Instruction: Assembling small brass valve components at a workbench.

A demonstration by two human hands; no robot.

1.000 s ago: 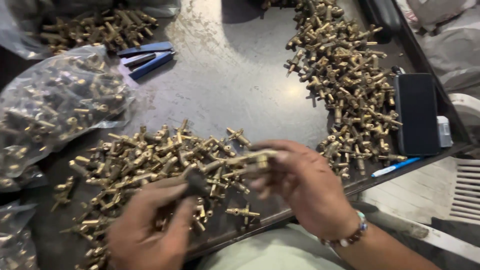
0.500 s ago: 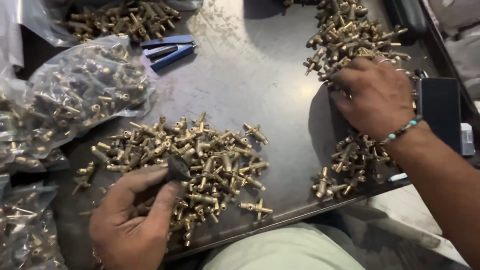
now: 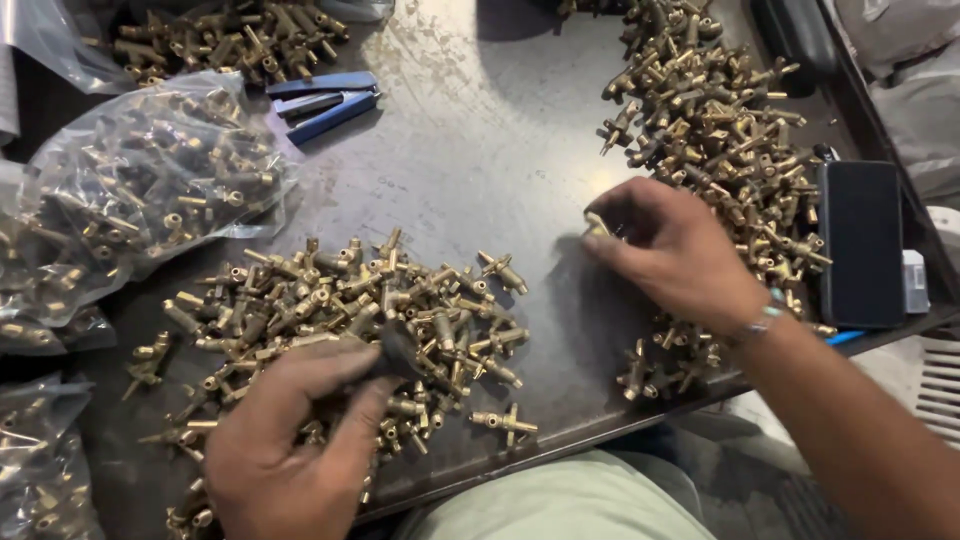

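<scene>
A heap of small brass fittings [image 3: 340, 310] lies on the dark metal table [image 3: 480, 170] in front of me. My left hand [image 3: 285, 440] rests on the heap's near edge, its thumb and fingers pinched on a small dark part [image 3: 397, 352]. My right hand [image 3: 675, 255] is out to the right beside a second, longer pile of brass fittings [image 3: 720, 140]. Its fingertips pinch one brass fitting [image 3: 597, 227] just above the table. A beaded bracelet [image 3: 765, 320] circles that wrist.
A clear plastic bag of brass fittings [image 3: 130, 190] lies at the left, with more bags below it. Blue-handled pliers [image 3: 325, 100] lie at the back beside another heap of fittings [image 3: 230, 40]. A dark phone [image 3: 860, 240] sits at the right edge.
My right hand has drawn back from the far right pile toward the table's middle, pinching one fitting. My left hand has stayed on the near heap with the dark part.
</scene>
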